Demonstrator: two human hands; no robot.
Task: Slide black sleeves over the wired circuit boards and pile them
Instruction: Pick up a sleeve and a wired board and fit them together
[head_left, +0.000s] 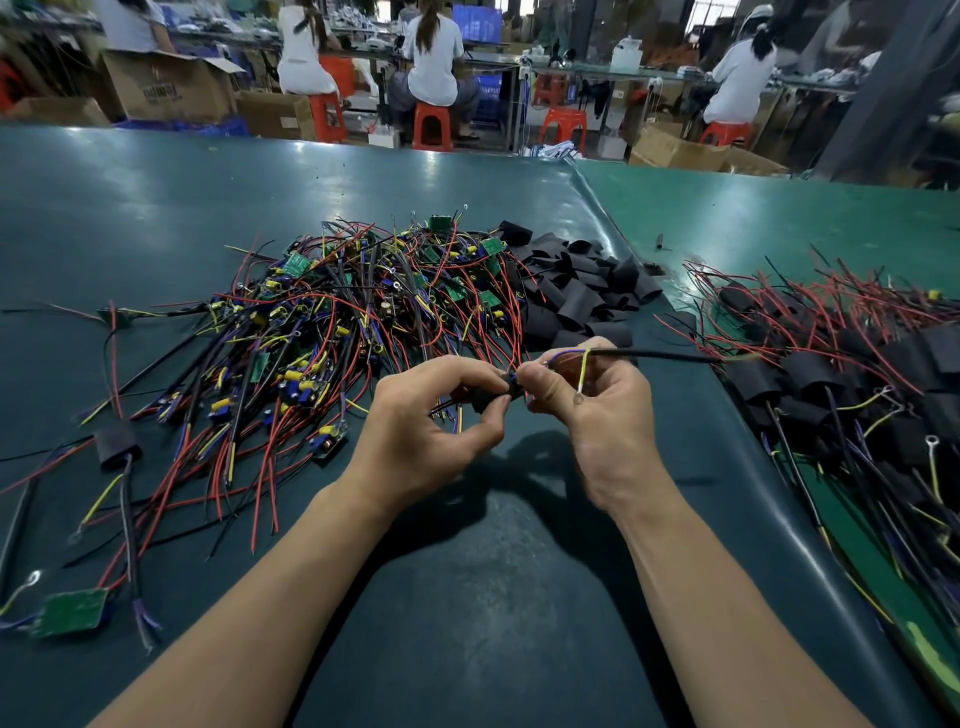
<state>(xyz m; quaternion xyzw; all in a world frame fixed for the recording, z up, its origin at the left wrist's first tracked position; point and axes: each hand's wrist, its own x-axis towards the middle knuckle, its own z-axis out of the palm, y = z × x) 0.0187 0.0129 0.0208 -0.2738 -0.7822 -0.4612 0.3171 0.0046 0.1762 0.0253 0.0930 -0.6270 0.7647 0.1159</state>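
Observation:
Between both hands, above the dark green table, a black sleeve sits partly over a wired circuit board. My left hand pinches the sleeve with thumb and fingers. My right hand grips the board's wires: a yellow lead with a ring terminal hangs across its palm and a black cable runs off to the right. The board itself is mostly hidden inside the sleeve and by my fingers.
A tangled heap of bare wired boards lies ahead left. Loose black sleeves are heaped behind my hands. Sleeved boards pile up at the right. A stray green board and a sleeved one lie near left. People sit at benches behind.

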